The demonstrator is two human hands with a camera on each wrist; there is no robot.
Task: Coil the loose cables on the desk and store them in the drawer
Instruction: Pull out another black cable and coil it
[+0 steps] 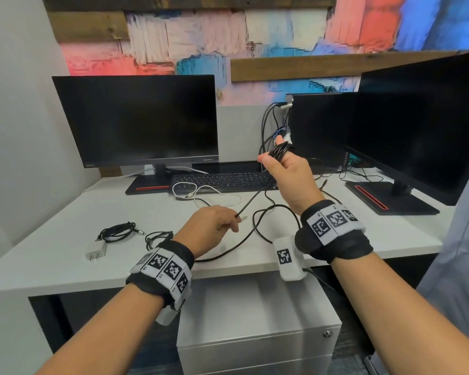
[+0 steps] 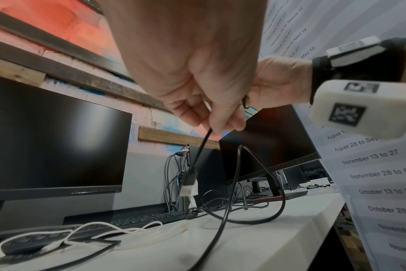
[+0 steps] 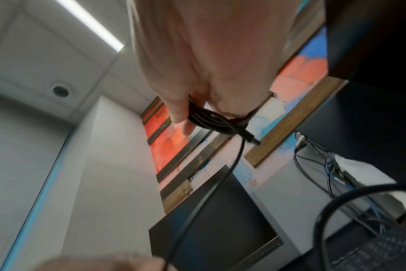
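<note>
While the right hand (image 1: 284, 169), raised at center frame, grips black cable (image 1: 251, 200) loops wound around its fingers, the left hand (image 1: 211, 226) pinches the free end lower left; the taut strand slants between them above the desk (image 1: 52, 255).

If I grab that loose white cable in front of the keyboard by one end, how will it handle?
Probably floppy: the white cable lies in slack, wandering loops on the desk, so the rest should trail and drag. Likely light, being thin. It crosses a black cable near its plug, so it may snag there.
</note>
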